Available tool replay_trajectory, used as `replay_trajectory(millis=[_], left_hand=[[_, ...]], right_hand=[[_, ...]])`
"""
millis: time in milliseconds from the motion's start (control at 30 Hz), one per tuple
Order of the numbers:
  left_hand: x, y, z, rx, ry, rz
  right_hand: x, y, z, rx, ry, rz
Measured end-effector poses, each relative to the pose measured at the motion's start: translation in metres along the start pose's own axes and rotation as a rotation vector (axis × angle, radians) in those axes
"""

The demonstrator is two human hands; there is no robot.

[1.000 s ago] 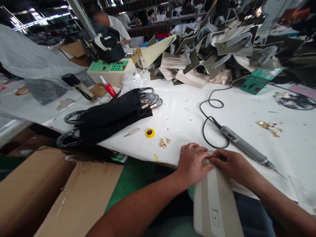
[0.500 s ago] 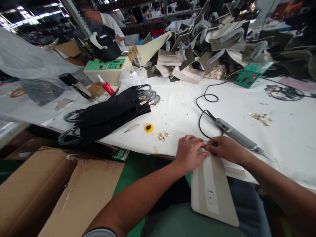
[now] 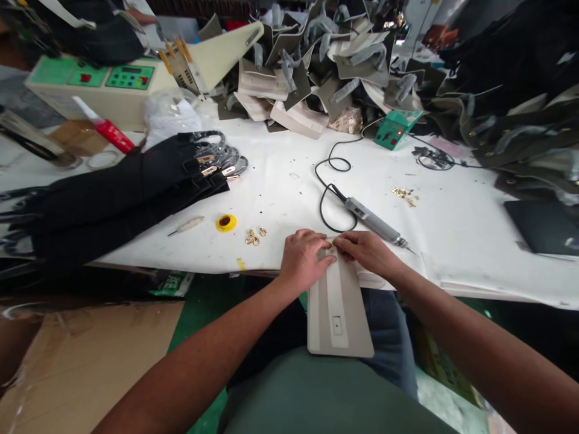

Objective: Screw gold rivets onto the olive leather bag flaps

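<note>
A beige flat panel [image 3: 353,313] with a pale strip and a small rectangular fitting hangs over the table's front edge toward my lap. My left hand [image 3: 304,258] grips its upper left part, thumb on the strip. At the panel's top edge, my right hand [image 3: 367,250] pinches the end of the strip, fingertips close to the left ones. Whatever small part lies between the fingertips is hidden. Just behind my right hand lies a grey pen-like tool [image 3: 377,223] on a black cable. Gold rings [image 3: 256,236] and a yellow round container [image 3: 226,223] lie left of my hands.
Black straps [image 3: 117,181] are stacked at left, beside a red tube [image 3: 113,135] and a machine with green panels [image 3: 131,77]. Beige pieces [image 3: 298,117] pile up at the back. A green box [image 3: 398,129], gold bits [image 3: 406,194] and a black flat piece [image 3: 543,226] are at right.
The view has turned to the right, so the things on the table appear farther left and the black flat piece shows. Both hands keep their hold at the panel's top.
</note>
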State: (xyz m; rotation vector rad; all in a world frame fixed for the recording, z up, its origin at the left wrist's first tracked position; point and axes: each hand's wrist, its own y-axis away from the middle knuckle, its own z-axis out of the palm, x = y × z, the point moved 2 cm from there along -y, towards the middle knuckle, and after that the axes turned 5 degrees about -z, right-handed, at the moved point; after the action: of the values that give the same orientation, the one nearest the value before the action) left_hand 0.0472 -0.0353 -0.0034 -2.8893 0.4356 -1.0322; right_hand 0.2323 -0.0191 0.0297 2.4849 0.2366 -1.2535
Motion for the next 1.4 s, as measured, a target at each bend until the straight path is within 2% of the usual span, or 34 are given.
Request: replay_trajectory(millis=[67, 133, 167, 233, 333, 400, 467, 533, 633, 667, 733, 867, 967, 1200, 1400], left_hand=[[0.000, 0.000, 0.000, 0.003, 0.007, 0.000], [0.000, 0.000, 0.000, 0.005, 0.017, 0.001], [0.000, 0.000, 0.000, 0.007, 0.018, 0.002], [0.000, 0.000, 0.001, 0.009, 0.013, 0.004], [0.000, 0.000, 0.001, 0.011, 0.006, 0.009], [0.000, 0.000, 0.002, 0.016, 0.011, 0.018], [-0.001, 0.000, 0.002, 0.025, 0.019, 0.026], [-0.001, 0.000, 0.003, 0.028, 0.029, 0.027], [-0.002, 0.000, 0.004, 0.023, 0.037, 0.026], [-0.002, 0.000, 0.004, 0.021, 0.037, 0.027], [-0.002, -0.001, 0.004, 0.018, 0.035, 0.030], [-0.001, -0.001, 0.003, 0.016, 0.027, 0.024], [-0.001, 0.000, 0.003, 0.020, 0.029, 0.025], [-0.002, 0.000, 0.003, 0.028, 0.036, 0.033], [-0.002, 0.000, 0.003, 0.015, 0.028, 0.030]], right_hand=[[0.003, 0.005, -0.014, 0.188, 0.063, -0.057], [0.011, 0.010, -0.031, 0.446, 0.289, -0.111], [0.016, 0.011, -0.038, 0.526, 0.433, -0.116], [0.032, 0.008, -0.048, 0.526, 0.672, -0.066], [0.055, -0.003, -0.056, 0.407, 0.783, 0.030], [0.061, -0.008, -0.060, 0.393, 0.738, 0.051], [0.060, -0.008, -0.064, 0.390, 0.571, 0.065], [0.051, -0.004, -0.065, 0.392, 0.212, 0.051], [0.026, 0.004, -0.054, 0.464, -0.460, -0.078], [0.016, 0.005, -0.048, 0.504, -0.615, -0.126], [-0.005, 0.006, -0.032, 0.575, -0.764, -0.187], [-0.036, 0.000, -0.003, 0.669, -0.773, -0.284], [-0.045, -0.005, 0.010, 0.686, -0.707, -0.346], [-0.036, -0.011, 0.018, 0.684, -0.497, -0.442], [-0.029, -0.014, 0.020, 0.674, -0.439, -0.460]])
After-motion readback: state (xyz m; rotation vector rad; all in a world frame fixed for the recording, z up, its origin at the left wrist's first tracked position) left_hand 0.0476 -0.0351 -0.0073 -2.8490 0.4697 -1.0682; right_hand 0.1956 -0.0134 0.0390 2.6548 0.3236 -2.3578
